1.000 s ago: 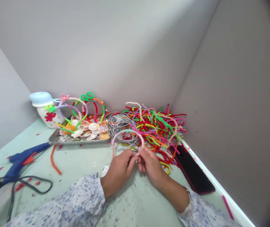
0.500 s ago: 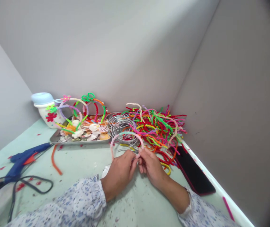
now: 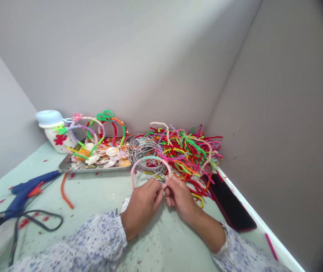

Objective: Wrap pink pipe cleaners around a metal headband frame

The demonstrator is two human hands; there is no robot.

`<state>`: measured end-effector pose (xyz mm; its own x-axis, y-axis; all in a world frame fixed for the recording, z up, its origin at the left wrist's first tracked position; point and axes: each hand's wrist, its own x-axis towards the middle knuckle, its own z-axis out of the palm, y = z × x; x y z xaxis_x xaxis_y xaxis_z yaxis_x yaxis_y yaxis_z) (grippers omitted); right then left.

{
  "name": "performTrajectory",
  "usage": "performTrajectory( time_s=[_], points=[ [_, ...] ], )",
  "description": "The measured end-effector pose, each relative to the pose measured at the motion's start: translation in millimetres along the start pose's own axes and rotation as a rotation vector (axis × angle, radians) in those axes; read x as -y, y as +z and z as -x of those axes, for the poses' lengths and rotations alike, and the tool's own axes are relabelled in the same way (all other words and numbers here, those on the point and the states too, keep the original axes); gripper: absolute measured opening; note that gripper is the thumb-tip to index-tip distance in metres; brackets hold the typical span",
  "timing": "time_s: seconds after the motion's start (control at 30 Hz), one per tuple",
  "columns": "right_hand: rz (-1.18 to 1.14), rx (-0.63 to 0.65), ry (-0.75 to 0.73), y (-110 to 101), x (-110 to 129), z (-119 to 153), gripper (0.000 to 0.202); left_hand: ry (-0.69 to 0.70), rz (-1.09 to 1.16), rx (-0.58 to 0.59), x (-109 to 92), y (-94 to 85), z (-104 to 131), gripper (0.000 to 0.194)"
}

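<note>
A headband-like hoop wrapped in pale pink and mint pipe cleaner arches up between my hands. My left hand is closed around its lower left end, its fingers meeting the other hand. With thumb and forefinger, my right hand pinches the pink end at the lower right. My fingers hide the tips of the hoop. Just behind it lie a coil of grey wire and a big heap of coloured pipe cleaners.
A metal tray of seashells carries several finished-looking colourful hoops. Beside it stands a white cup with a blue lid. A blue glue gun with a black cord lies left, an orange pipe cleaner near it. A black phone lies right.
Both hands keep their hold on the hoop and have barely moved. The whole view has shifted very slightly.
</note>
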<state>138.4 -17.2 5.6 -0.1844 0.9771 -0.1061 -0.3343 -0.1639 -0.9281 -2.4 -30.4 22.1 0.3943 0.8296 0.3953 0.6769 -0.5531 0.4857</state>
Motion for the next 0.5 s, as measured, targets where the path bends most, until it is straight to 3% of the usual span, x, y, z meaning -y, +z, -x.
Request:
performTrajectory(
  time_s=[0.2, 0.33, 0.5],
  points=[
    [0.032, -0.025, -0.050, 0.1, -3.3, -1.2, 0.034, -0.240, 0.278, -0.005, -1.1, -0.1, -3.6, 0.022],
    [0.101, -0.044, -0.078, 2.1, -2.3, -0.1, 0.034, -0.267, 0.591, 0.085, -1.3, -0.1, -7.6, 0.025],
    [0.155, -0.047, -0.097, 3.9, 0.8, 1.7, 0.034, -0.350, 0.834, 0.100, -5.5, -2.2, -11.2, 0.018]
  ],
)
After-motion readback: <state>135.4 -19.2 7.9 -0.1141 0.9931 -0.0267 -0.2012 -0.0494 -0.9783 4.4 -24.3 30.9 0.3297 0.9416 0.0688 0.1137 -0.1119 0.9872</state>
